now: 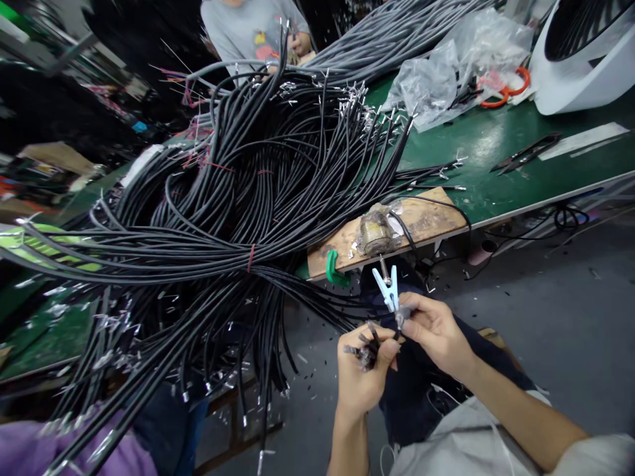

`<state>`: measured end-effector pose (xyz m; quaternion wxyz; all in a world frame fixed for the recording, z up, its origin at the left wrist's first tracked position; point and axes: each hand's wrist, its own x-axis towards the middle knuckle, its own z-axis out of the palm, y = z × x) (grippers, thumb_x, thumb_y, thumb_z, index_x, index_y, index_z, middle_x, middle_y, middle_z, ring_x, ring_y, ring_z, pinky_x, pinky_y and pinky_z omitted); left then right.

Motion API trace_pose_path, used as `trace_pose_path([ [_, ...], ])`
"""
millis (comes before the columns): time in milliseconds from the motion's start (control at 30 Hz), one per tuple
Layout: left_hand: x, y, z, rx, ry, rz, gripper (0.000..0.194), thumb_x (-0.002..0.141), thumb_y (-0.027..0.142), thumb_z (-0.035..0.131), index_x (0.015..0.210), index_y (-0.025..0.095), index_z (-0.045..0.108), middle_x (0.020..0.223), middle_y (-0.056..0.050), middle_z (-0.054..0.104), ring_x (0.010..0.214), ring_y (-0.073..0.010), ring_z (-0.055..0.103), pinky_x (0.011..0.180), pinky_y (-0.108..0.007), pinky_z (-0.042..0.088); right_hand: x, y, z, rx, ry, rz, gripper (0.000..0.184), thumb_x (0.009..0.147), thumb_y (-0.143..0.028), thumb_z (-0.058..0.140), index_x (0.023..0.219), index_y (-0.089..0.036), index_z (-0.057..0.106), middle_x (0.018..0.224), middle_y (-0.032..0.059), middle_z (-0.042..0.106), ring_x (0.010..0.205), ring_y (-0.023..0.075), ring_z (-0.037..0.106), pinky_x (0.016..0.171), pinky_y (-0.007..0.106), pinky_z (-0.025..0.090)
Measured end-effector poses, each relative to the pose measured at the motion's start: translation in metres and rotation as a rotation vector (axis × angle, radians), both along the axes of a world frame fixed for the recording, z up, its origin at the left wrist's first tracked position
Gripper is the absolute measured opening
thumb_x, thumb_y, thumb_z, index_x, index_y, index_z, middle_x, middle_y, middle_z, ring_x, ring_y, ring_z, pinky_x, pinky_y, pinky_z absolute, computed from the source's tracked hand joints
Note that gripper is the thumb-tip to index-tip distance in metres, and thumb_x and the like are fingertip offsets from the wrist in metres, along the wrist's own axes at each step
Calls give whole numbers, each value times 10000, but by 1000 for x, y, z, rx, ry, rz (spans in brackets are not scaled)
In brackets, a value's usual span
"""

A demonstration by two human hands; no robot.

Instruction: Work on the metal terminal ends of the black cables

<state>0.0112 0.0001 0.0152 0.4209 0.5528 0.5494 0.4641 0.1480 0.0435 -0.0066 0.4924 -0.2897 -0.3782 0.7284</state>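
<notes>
My left hand (pixel 361 377) is closed around several black cables, whose frayed dark ends (pixel 366 354) stick out between thumb and fingers. With its fingertips my right hand (pixel 441 334) pinches a grey, frayed cable end (pixel 401 317) just above the left hand. Right by these fingers is a light-blue clothespin (pixel 388 289), at the tip of a metal shaft (pixel 383 270). This shaft comes out of a small round motor (pixel 376 231) fixed to a wooden board (pixel 436 215). A large bundle of black cables (pixel 208 251), tied with a red string, runs from the left toward my left hand.
A green clamp (pixel 335 270) grips the board's front edge. On the green table (pixel 476 188) lie thread snips (pixel 528 152), orange-handled scissors (pixel 506 92), a plastic bag (pixel 436 79) and grey cables (pixel 387 39). A white fan (pixel 570 79) stands far right. Another person (pixel 243 33) is across the table.
</notes>
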Motion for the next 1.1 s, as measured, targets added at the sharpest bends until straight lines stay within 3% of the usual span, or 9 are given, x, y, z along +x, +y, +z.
trace_pose_path([
  [100, -2, 5, 0, 59, -72, -37, 261, 811, 360, 677, 654, 151, 667, 571, -14, 571, 554, -130, 520, 546, -242, 388, 11, 13, 3, -279, 156, 447, 334, 680, -411, 774, 726, -132, 597, 592, -25, 486, 500, 74, 417, 473, 214, 332],
  [167, 0, 7, -3, 62, -119, -16, 226, 779, 348, 715, 668, 153, 680, 606, -16, 569, 571, -129, 511, 544, -242, 381, 17, 24, 4, -310, 125, 580, 324, 655, -359, 788, 649, -117, 573, 504, -61, 422, 441, 42, 336, 438, 196, 244],
  [233, 4, 9, -4, 49, -131, 19, 185, 754, 307, 743, 673, 153, 679, 621, -9, 558, 579, -125, 506, 547, -239, 377, 21, 36, 4, -273, 45, 569, 312, 637, -306, 786, 577, -122, 541, 448, -81, 384, 407, 30, 290, 416, 197, 184],
  [300, 7, 10, -4, 43, -133, 54, 162, 739, 264, 756, 665, 152, 666, 627, 0, 553, 586, -121, 510, 555, -236, 380, 22, 47, 7, -232, -3, 461, 317, 622, -293, 788, 550, -131, 525, 435, -86, 384, 400, 28, 279, 410, 200, 164],
  [433, 10, 9, 0, 76, -165, 90, 164, 711, 220, 779, 646, 156, 643, 631, 11, 568, 593, -113, 532, 576, -228, 406, 17, 61, 17, -150, 0, 274, 369, 739, -440, 720, 619, -116, 592, 521, -49, 462, 488, 51, 347, 471, 205, 244],
  [567, 9, 8, 0, 153, -219, 112, 167, 704, 239, 790, 661, 163, 648, 640, 13, 587, 584, -103, 542, 567, -214, 425, 2, 61, 21, -100, 50, 326, 482, 758, -583, 656, 661, -112, 636, 597, -3, 537, 567, 85, 449, 539, 228, 336],
  [867, 11, 19, -11, 127, -301, 174, 140, 733, 264, 767, 732, 159, 674, 694, -15, 618, 659, -132, 586, 632, -242, 468, -17, 59, 17, -269, 230, 210, 366, 678, -467, 785, 692, -118, 677, 589, -6, 546, 529, 84, 465, 493, 208, 382],
  [1100, 8, 20, -8, 84, -236, 139, 125, 766, 274, 731, 727, 159, 702, 683, -25, 628, 641, -141, 570, 610, -253, 436, -16, 56, 10, -302, 296, 287, 411, 729, -528, 718, 699, -122, 665, 610, 16, 571, 557, 108, 486, 503, 234, 376],
])
